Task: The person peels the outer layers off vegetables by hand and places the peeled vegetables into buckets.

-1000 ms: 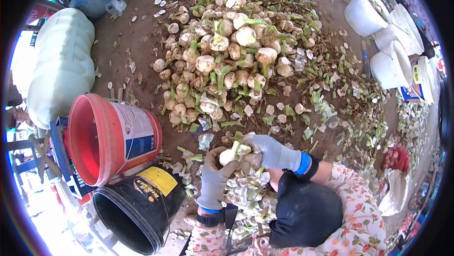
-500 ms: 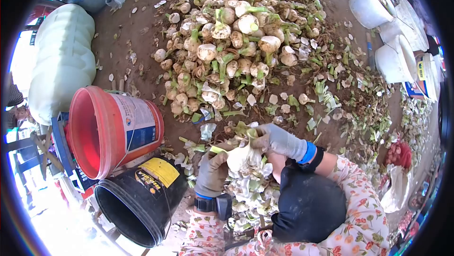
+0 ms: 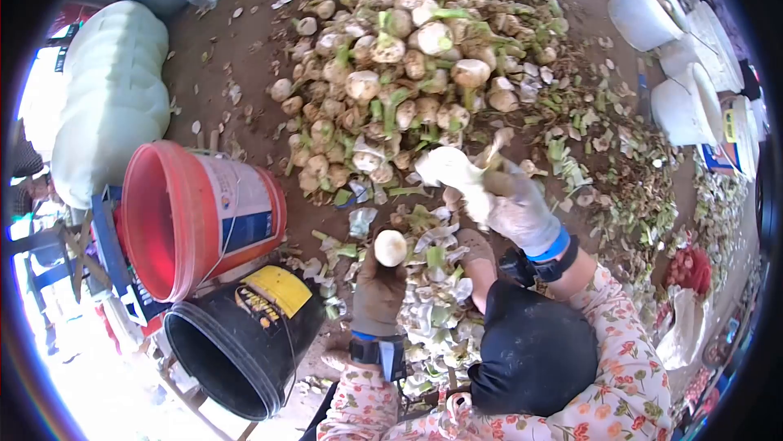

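A round, white, peeled garlic bulb [image 3: 391, 248] shows at the fingertips of my left hand [image 3: 379, 290], which is gloved and closed around it. My right hand [image 3: 522, 205], in a pale glove, grips a strip of white garlic skin [image 3: 457, 174], slightly smeared by motion. It is held out to the right of the bulb, apart from it. Beyond both hands lies a large heap of garlic bulbs [image 3: 363, 85] with cut green stems. Below them, between my legs, shed garlic skins [image 3: 432, 310] are piled up.
On the left, a red bucket [image 3: 151, 221] and a black bucket [image 3: 220, 359] lean with their mouths toward the left. A pale plastic container [image 3: 110, 107] lies behind them. White buckets [image 3: 685, 107] stand at the far right, near a red mesh bag [image 3: 689, 270]. Trimmings [image 3: 628, 180] litter the ground.
My hands were together on the garlic bulb and are now apart. The right has moved up and right with the garlic skin; the left keeps the bulb, now bare and white.
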`<state>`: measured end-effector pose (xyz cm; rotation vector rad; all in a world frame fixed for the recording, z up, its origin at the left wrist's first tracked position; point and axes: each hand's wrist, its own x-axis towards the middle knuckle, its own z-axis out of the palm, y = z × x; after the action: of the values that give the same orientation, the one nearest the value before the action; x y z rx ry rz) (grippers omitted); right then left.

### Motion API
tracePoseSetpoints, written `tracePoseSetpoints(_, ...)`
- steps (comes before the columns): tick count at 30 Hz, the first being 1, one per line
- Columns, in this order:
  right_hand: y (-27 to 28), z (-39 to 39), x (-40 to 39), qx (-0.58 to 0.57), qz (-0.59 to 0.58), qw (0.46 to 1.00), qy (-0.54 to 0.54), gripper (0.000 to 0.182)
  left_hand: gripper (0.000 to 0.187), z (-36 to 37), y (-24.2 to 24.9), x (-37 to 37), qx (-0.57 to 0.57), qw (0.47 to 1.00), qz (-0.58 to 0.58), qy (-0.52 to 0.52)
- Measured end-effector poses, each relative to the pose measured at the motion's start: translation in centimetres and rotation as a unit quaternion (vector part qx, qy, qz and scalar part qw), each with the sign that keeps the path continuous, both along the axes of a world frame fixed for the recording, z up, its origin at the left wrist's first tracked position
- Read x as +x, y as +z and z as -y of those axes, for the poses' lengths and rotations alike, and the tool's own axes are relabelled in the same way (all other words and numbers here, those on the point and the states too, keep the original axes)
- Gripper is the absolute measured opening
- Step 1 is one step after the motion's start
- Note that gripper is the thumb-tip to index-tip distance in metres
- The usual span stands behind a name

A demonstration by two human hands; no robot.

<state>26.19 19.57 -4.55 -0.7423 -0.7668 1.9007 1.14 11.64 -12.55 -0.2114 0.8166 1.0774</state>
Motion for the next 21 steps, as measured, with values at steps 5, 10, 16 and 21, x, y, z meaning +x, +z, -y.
tracePoseSetpoints(5, -9.5, 5.1, 2.0, 0.118, 0.634, 0.69, 0.329, 0.036, 0.033, -1.2, 1.8, -0.8, 0.01, 0.999, -0.034, 0.025)
tracePoseSetpoints(10, -13.3, 3.7, 8.9, 0.028, 0.771, 0.63, -0.092, 0.036, 0.024, -1.3, 3.7, -0.5, 0.043, 0.998, -0.043, 0.019)
tracePoseSetpoints(16, -20.7, 1.5, 7.9, -0.094, 0.495, 0.86, -0.078, 0.034, 0.017, -0.5, 4.0, 2.6, 0.316, 0.807, -0.405, -0.292)
tracePoseSetpoints(21, -5.8, 1.7, -3.6, 0.46, 0.441, 0.769, 0.053, 0.043, 0.042, -1.7, 3.6, 5.5, 0.075, 0.922, -0.347, -0.153)
